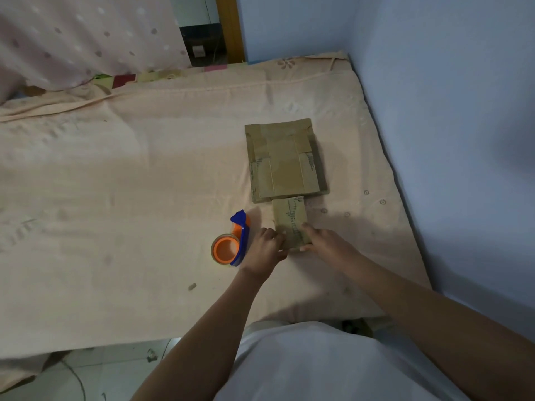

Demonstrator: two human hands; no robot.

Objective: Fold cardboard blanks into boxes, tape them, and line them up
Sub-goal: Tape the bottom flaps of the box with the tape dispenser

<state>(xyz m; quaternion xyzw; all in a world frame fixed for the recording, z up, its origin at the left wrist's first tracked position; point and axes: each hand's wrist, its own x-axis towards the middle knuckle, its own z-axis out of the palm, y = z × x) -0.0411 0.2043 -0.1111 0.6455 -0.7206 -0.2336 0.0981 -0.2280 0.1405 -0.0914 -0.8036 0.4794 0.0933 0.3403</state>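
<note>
Two hands are on one small cardboard box point(291, 219) right now, one at each side of its near end. Left hand point(266, 247) comes in from the left, fingers curled in against the box's near left edge, gripping it there. Right hand point(327, 241) is on the opposite side, with a finger laid along the box's right edge and the thumb tucked at the near corner, so the box is pinched between the two hands. It's a narrow brown box with dark printed marks running down its top, lying flat on the peach bedsheet point(115, 183). Its far end sits right up against the near edge of the stack of flat cardboard blanks point(285, 160), which lie a little farther up the bed, brown, with taped and printed strips showing on the top one. Just left of the left hand, the tape dispenser point(231, 243) rests on the sheet, orange core, blue handle, close to the wrist but whether it touches I cannot tell. Both bare forearms stretch out from a white shirt point(318, 363) at the bottom of the view. Further out, a pale blue wall point(448, 111) runs along the right side of the bed, and a spotted curtain point(86, 39) hangs at the far left.
</note>
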